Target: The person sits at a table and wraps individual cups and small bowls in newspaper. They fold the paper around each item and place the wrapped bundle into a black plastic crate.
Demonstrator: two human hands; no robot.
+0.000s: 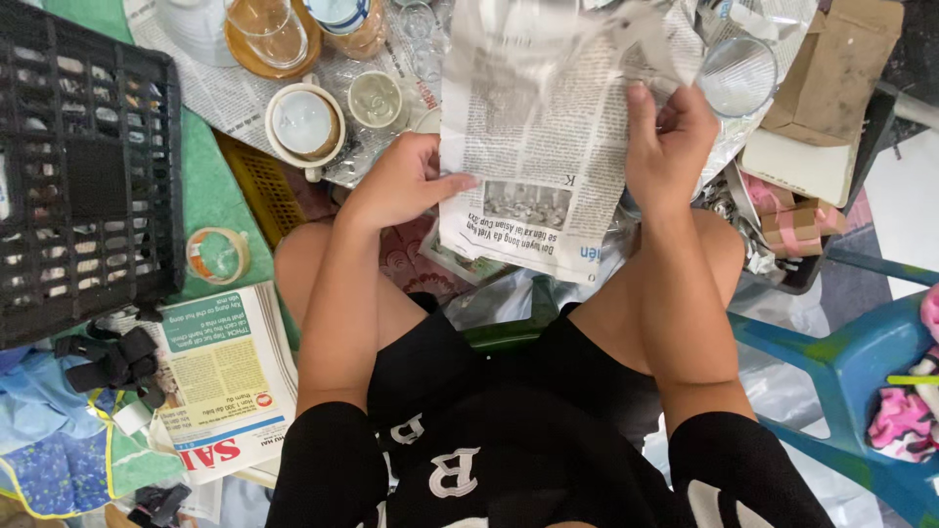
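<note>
A sheet of newspaper (533,127) hangs in front of me over my knees. My left hand (403,184) pinches its left edge. My right hand (665,142) grips its right side, fingers curled over the paper, which wraps something I cannot make out. Just above the right hand lies a clear drinking glass (738,73) on its side. To the upper left sit a white cup (303,122) and a small glass cup (377,98) on spread newspaper.
A black plastic crate (83,166) stands at the left, with a roll of tape (217,254) beside it and a stack of newspapers (225,376) below. Cardboard pieces (831,78) lie at the upper right. A blue plastic chair (851,372) stands at the right.
</note>
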